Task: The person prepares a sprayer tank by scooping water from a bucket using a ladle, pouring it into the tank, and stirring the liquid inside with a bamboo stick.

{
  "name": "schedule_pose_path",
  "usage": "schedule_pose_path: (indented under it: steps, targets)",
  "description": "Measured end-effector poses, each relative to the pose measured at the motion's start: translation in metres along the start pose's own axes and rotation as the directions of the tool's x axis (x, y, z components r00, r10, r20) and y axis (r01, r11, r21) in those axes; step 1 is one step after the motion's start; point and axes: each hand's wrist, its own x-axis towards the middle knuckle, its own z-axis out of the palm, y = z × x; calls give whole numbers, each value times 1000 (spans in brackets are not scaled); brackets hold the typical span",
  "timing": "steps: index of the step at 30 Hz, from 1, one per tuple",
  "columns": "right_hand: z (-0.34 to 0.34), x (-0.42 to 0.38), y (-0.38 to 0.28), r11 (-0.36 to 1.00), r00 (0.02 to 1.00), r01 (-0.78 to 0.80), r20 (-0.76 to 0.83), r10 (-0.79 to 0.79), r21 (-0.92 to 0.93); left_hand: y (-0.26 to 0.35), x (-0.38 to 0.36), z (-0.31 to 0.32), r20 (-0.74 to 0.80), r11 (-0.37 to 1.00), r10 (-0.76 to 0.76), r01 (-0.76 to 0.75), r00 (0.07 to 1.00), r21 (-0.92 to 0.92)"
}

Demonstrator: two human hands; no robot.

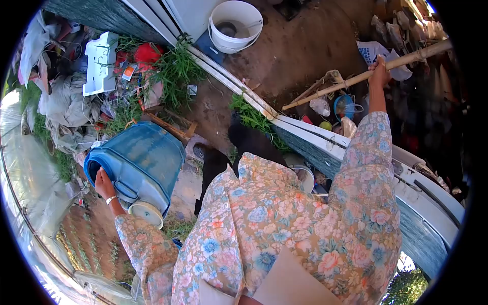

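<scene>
My left hand (104, 185) is closed on the rim of a large blue plastic barrel (147, 155) that leans on its side at my left. The barrel's round mouth (93, 166) faces left, and a pale round lid (146, 214) shows at its lower edge. Stretched out to the far right, my right hand (379, 72) has its fingers wrapped round a long bamboo pole (356, 80). The pole slants from the dirt floor beside the door frame up toward the right. Below that hand lie a small blue basin (344, 107) and some plastic bags.
A white frame sill (234, 84) runs diagonally past my feet. Beyond it stands a white bucket (235, 28). At left are a white foam box (100, 63), a red object (148, 53), weeds and piled plastic sheeting (68, 101). Another pale bucket (305, 178) sits beside me.
</scene>
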Motion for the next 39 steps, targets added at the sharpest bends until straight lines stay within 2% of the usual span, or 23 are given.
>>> schedule_pose_path:
  steps: [2, 5, 6, 7, 8, 9, 10, 11, 12, 13, 15, 18, 22, 25, 28, 31, 34, 35, 37, 39]
  targets:
    - [-3, 13, 10, 999, 1000, -9, 23, 8, 44, -9, 0, 1, 17, 999, 48, -48, 999, 12]
    - [3, 23, 19, 983, 996, -84, 22, 82, 164, -5, -1, -2, 24, 998, 21, -22, 999, 53]
    - [5, 23, 21, 973, 993, -120, 34, 116, 196, -9, 0, 1, 8, 995, 88, -89, 996, 38]
    - [7, 29, 28, 973, 994, -111, 24, 108, 203, -10, 1, 2, 63, 994, 70, -65, 996, -85]
    - [4, 51, 48, 973, 983, -177, -16, 181, 146, -31, 9, 4, 184, 995, -59, 73, 981, -72]
    - [-1, 78, 72, 930, 956, -268, 186, 225, 253, 15, -9, -6, 22, 993, -61, 63, 998, -104]
    - [-7, 104, 94, 868, 888, -386, 380, 259, 312, 9, -5, -8, 21, 999, -32, 32, 999, -14]
    - [14, 80, 79, 939, 938, -274, 274, 213, 209, 29, -9, -18, -6, 989, -114, 113, 994, -97]
    - [18, 94, 83, 918, 881, -334, 417, 224, 212, 10, -5, -13, -95, 982, -126, 110, 988, -155]
    - [33, 69, 63, 909, 857, -345, 473, 203, 236, 12, -6, -13, -163, 937, -203, 143, 966, -320]
    - [63, 30, 33, 896, 870, -360, 441, 222, 260, 15, -13, -24, -287, 958, -231, 166, 930, -235]
    - [90, 27, 21, 905, 815, -350, 555, 167, 242, 21, -35, -38, -277, 991, -130, 127, 952, -29]
    - [128, -29, -29, 892, 746, -343, 662, 68, 295, 32, -55, -41, -231, 974, 224, -208, 947, 93]
    - [151, -82, -84, 867, 644, -382, 765, 0, 322, 26, -57, -28, -252, 948, 313, -286, 916, 140]
    - [169, -132, -144, 840, 452, -414, 880, -145, 351, 18, -56, -26, -255, 953, 304, -291, 918, 87]
    - [186, -221, -219, 893, 375, -293, 901, -220, 340, 11, -55, -30, -291, 945, 323, -324, 900, 46]
    - [204, -262, -250, 866, 52, -359, 934, -353, 347, 3, -54, -32, -241, 924, 381, -364, 893, 115]
    - [205, -287, -260, 861, 68, -334, 921, -384, 383, 2, -55, -31, -231, 915, 401, -377, 886, 141]
    - [214, -314, -266, 852, -27, -367, 912, -410, 373, -2, -57, -27, -257, 910, 414, -395, 873, 125]
    - [215, -343, -270, 860, -2, -329, 910, -414, 391, -4, -57, -25, -280, 908, 418, -405, 864, 105]
